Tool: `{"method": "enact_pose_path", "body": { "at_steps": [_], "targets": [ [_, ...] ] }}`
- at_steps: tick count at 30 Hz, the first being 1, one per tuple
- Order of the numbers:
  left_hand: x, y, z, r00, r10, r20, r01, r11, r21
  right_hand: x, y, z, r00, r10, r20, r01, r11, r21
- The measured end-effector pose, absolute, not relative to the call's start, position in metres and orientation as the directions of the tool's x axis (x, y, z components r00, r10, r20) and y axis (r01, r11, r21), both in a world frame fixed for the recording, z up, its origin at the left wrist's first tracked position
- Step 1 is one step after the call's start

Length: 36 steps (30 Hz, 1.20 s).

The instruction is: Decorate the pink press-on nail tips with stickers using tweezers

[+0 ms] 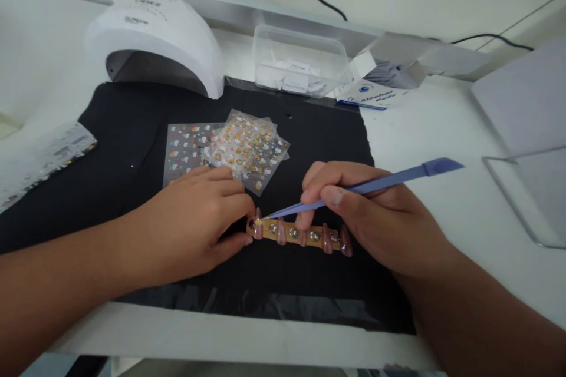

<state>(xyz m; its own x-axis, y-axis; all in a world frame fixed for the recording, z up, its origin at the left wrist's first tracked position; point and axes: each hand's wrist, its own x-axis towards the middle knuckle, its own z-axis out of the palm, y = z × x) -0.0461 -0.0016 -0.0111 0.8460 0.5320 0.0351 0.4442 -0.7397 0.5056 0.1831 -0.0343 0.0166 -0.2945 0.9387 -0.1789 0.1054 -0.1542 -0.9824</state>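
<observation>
A wooden strip with metal studs (294, 233) lies on the black mat, and several glossy pinkish false nails (326, 238) sit across it. My left hand (207, 224) has its thumb and index finger closed at the strip's left end, beside the leftmost nail (259, 225), which bears a small yellow spot. In my right hand (367, 206) is a pair of blue-purple tweezers (389, 180), slanted flat end up to the right. Their fine tip meets or hovers just over that leftmost nail; contact is hard to make out. Some right fingers rest close above the strip's middle.
Overlapping clear sticker sheets (247, 144) lie beyond my left hand on the black mat (132, 129). Behind stand a white nail lamp (154, 35), a clear plastic box (300, 59) with white packets, and an open alcohol pads box (375, 91). A silvery sheet (48, 156) lies left.
</observation>
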Motion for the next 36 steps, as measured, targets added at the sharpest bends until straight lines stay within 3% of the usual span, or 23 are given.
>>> {"method": "enact_pose_path", "body": {
  "at_steps": [17,28,36],
  "targets": [
    [-0.048,-0.003,-0.004,0.826,0.564,0.020,0.470,-0.708,0.527,0.184,-0.036,0.017,-0.309,0.935,-0.177,0.128,-0.144,-0.981],
    [-0.051,-0.001,-0.002,0.813,0.578,0.067,0.482,-0.733,0.480,0.183,-0.036,0.017,-0.325,0.921,-0.216,0.075,-0.203,-0.976],
    [-0.055,-0.003,0.006,0.818,0.533,0.215,0.379,-0.781,0.496,0.183,-0.036,0.017,-0.320,0.926,-0.201,0.094,-0.180,-0.979]
  ]
}}
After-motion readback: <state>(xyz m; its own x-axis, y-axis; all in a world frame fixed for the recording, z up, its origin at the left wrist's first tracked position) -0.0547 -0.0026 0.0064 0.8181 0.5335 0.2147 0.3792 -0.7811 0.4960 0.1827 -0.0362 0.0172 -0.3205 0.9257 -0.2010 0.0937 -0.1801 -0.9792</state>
